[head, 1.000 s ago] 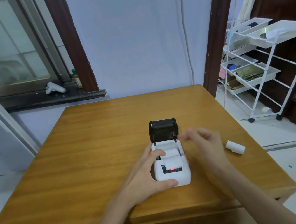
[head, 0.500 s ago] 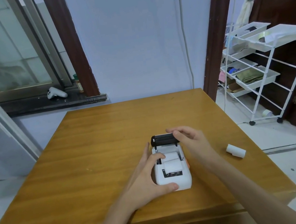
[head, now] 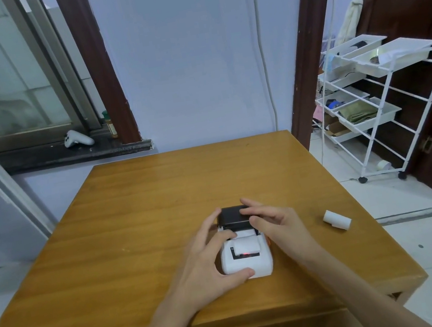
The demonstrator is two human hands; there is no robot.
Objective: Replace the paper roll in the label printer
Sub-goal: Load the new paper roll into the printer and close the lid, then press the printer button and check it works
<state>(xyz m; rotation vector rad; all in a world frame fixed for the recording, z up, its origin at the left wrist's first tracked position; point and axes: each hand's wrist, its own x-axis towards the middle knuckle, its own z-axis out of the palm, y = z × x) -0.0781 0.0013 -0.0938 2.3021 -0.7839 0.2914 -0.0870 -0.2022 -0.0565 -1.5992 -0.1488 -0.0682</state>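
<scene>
A small white label printer [head: 253,264] sits near the front of the wooden table [head: 139,220]. Its black lid [head: 233,218] is tilted low over the body, with white paper [head: 247,246] lying across the opening and a red light below it. My left hand [head: 211,265] wraps the printer's left side, thumb on its front corner. My right hand [head: 275,224] rests its fingers on top of the black lid. A second white paper roll [head: 337,219] lies loose on the table to the right.
The table's right edge drops to a tiled floor. A white wire rack [head: 385,97] with trays stands beyond it, beside a dark door. A white game controller [head: 78,138] lies on the window sill at the back left.
The black lid stood upright a second ago. My right hand came onto it and has pushed it down toward the printer body. My left hand has stayed on the printer.
</scene>
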